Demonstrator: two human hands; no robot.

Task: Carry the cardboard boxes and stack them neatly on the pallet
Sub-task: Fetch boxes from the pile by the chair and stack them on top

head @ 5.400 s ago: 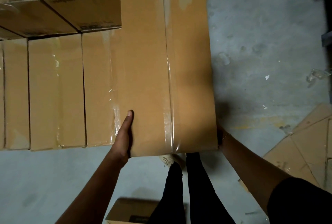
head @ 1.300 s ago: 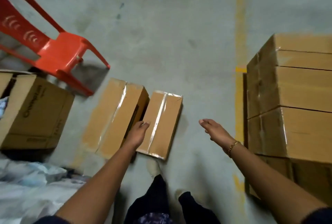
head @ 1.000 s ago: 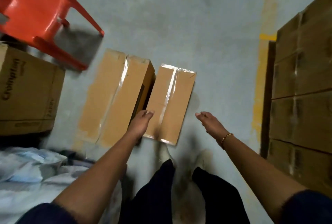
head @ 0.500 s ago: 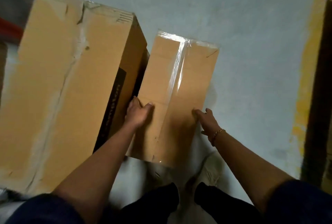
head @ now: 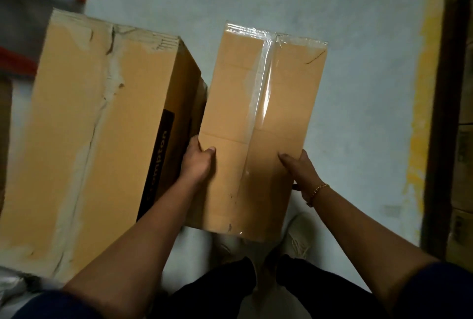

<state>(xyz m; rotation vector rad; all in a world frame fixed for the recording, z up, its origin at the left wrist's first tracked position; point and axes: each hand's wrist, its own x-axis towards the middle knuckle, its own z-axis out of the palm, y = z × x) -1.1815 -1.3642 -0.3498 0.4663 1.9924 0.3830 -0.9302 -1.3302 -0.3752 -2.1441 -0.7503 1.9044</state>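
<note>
**Gripping the next carton, with the carry to the pallet not yet made**

Both hands clasped the narrow box (head: 258, 129) at its near end. The left hand (head: 197, 162) had its thumb on top and fingers curled round the left edge, and the right hand (head: 299, 170) held the right edge likewise. The box lay over the concrete floor (head: 358, 88), just beside a larger box (head: 97, 134) and well apart from the stacked cartons (head: 463, 139) at the far right, so carrying and placing remained. It was plain brown corrugated board, rectangular, its seam sealed with glossy clear tape. The larger box's top looked scuffed and torn.

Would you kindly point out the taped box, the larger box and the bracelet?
taped box (head: 256, 128), head view, tape seam on its top face
larger box (head: 108, 139), head view, its top face
bracelet (head: 317, 191), head view, chain links
</note>
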